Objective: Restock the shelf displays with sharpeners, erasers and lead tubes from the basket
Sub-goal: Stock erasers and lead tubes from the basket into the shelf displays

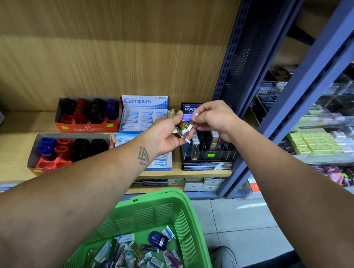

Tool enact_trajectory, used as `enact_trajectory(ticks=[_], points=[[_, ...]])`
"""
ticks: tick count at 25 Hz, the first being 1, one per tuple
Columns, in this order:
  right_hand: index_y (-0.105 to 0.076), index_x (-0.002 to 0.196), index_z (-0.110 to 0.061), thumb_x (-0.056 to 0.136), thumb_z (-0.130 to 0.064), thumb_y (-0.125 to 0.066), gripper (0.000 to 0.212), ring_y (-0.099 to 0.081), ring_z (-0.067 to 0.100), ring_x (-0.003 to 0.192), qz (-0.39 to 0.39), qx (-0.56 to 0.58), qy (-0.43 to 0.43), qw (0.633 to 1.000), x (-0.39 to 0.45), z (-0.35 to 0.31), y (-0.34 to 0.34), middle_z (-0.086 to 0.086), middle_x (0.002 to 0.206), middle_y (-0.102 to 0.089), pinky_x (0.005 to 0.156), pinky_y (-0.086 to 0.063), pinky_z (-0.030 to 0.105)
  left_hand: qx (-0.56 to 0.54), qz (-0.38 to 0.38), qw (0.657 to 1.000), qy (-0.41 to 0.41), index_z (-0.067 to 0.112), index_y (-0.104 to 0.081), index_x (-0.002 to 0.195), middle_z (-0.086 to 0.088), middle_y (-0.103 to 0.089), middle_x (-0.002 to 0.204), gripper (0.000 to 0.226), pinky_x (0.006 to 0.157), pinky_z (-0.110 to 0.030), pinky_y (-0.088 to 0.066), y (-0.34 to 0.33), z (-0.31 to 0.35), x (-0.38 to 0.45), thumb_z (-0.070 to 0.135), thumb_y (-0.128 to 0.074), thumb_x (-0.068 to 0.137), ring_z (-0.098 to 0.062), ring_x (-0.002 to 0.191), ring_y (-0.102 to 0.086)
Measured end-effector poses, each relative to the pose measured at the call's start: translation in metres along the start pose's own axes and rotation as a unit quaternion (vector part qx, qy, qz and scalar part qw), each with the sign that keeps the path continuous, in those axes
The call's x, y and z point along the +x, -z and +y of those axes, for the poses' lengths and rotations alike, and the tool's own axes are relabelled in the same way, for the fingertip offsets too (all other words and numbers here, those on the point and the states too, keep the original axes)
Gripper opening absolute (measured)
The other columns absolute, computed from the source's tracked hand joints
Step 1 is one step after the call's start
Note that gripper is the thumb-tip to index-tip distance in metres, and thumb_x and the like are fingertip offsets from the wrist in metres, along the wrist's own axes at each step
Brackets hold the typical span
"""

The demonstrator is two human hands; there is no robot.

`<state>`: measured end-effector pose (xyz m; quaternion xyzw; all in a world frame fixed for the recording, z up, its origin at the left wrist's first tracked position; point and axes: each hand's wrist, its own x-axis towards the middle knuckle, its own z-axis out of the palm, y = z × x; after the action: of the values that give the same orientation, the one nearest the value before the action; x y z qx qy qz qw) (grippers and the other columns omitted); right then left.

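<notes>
At frame centre, the left hand (167,132) gripped a bunch of slim gold lead tubes (182,130); the right hand (213,116) pinched one purple lead tube (188,117) above the green plastic basket (159,220).

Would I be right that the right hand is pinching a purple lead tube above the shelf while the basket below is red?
Not quite: the basket is green, not red, as the head view shows. The rest holds: the right hand pinches a purple lead tube above the shelf.
</notes>
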<state>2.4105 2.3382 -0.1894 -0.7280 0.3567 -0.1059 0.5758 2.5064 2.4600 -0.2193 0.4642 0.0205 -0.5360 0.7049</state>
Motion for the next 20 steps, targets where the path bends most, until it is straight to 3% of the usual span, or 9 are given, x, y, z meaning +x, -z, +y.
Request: enact_trajectory(ticks=[3, 4, 6, 9, 12, 15, 17, 20], points=[[-0.065, 0.094, 0.001, 0.089, 0.012, -0.061, 0.012, -0.072, 0.025, 0.077, 0.085, 0.180, -0.029, 0.979, 0.010, 0.003, 0.006, 0.024, 0.094, -0.070, 0.072, -0.061, 0.028, 0.010, 0.002, 1.000, -0.018, 0.007, -0.045, 0.129, -0.031, -0.060, 0.118, 0.036, 0.056, -0.034, -0.058, -0.001, 0.000, 0.004, 0.003, -0.059, 0.096, -0.036, 0.079, -0.069], [-0.067, 0.096, 0.000, 0.090, 0.010, -0.061, 0.013, -0.072, 0.025, 0.080, 0.128, 0.175, -0.032, 0.976, 0.015, 0.007, 0.009, 0.021, 0.097, -0.070, 0.074, -0.061, 0.028, 0.020, 0.004, 1.000, -0.020, 0.007, -0.046, 0.126, -0.031, -0.059, 0.117, 0.033, 0.055, -0.034, -0.058, 0.000, 0.000, 0.005, -0.001, -0.057, 0.096, -0.036, 0.080, -0.069], [-0.073, 0.101, -0.005, 0.091, 0.002, -0.063, 0.015, -0.071, 0.024, 0.085, 0.222, -0.016, -0.016, 0.975, 0.029, 0.020, 0.019, 0.013, 0.102, -0.070, 0.079, -0.061, 0.032, 0.037, 0.010, 0.999, -0.018, 0.006, -0.048, 0.116, -0.031, -0.059, 0.117, 0.023, 0.056, -0.034, -0.059, 0.001, 0.001, 0.007, -0.004, -0.054, 0.096, -0.037, 0.085, -0.069], [-0.075, 0.098, -0.015, 0.090, -0.004, -0.067, 0.015, -0.066, 0.024, 0.086, 0.214, -0.271, 0.025, 0.938, 0.041, 0.039, 0.021, 0.007, 0.101, -0.069, 0.080, -0.059, 0.036, 0.033, 0.007, 0.999, -0.006, 0.004, -0.049, 0.108, -0.029, -0.060, 0.115, 0.014, 0.067, -0.042, -0.062, 0.004, 0.001, 0.011, -0.006, -0.049, 0.098, -0.041, 0.097, -0.066], [-0.070, 0.084, -0.027, 0.088, -0.008, -0.072, 0.019, -0.066, 0.024, 0.084, 0.210, -0.308, 0.032, 0.927, 0.048, 0.047, 0.015, 0.004, 0.096, -0.069, 0.077, -0.058, 0.036, 0.005, 0.009, 1.000, 0.006, 0.002, -0.046, 0.116, -0.030, -0.059, 0.118, 0.020, 0.072, -0.046, -0.061, 0.008, 0.000, 0.018, -0.006, -0.047, 0.098, -0.043, 0.105, -0.065], [-0.070, 0.080, -0.030, 0.086, -0.016, -0.075, 0.016, -0.067, 0.022, 0.084, 0.199, -0.304, 0.030, 0.931, 0.055, 0.052, 0.007, 0.001, 0.094, -0.071, 0.078, -0.058, 0.036, -0.003, 0.005, 1.000, 0.016, -0.005, -0.044, 0.127, -0.031, -0.059, 0.118, 0.030, 0.068, -0.045, -0.061, 0.009, -0.001, 0.021, -0.006, -0.044, 0.097, -0.044, 0.108, -0.064], [-0.073, 0.087, -0.030, 0.087, -0.018, -0.075, 0.012, -0.067, 0.023, 0.087, 0.195, -0.321, 0.034, 0.926, 0.057, 0.054, 0.003, 0.002, 0.097, -0.072, 0.079, -0.058, 0.037, 0.006, -0.007, 1.000, 0.015, -0.002, -0.047, 0.123, -0.031, -0.060, 0.119, 0.026, 0.066, -0.046, -0.062, 0.009, -0.002, 0.020, -0.007, -0.043, 0.098, -0.045, 0.108, -0.064], [-0.075, 0.102, -0.026, 0.091, -0.015, -0.069, 0.016, -0.066, 0.031, 0.094, 0.174, -0.423, 0.070, 0.886, 0.062, 0.052, -0.001, 0.007, 0.104, -0.071, 0.081, -0.056, 0.038, 0.014, -0.020, 1.000, 0.011, 0.002, -0.050, 0.106, -0.029, -0.062, 0.113, 0.015, 0.074, -0.049, -0.061, 0.010, -0.001, 0.020, -0.010, -0.046, 0.098, -0.046, 0.106, -0.065]])
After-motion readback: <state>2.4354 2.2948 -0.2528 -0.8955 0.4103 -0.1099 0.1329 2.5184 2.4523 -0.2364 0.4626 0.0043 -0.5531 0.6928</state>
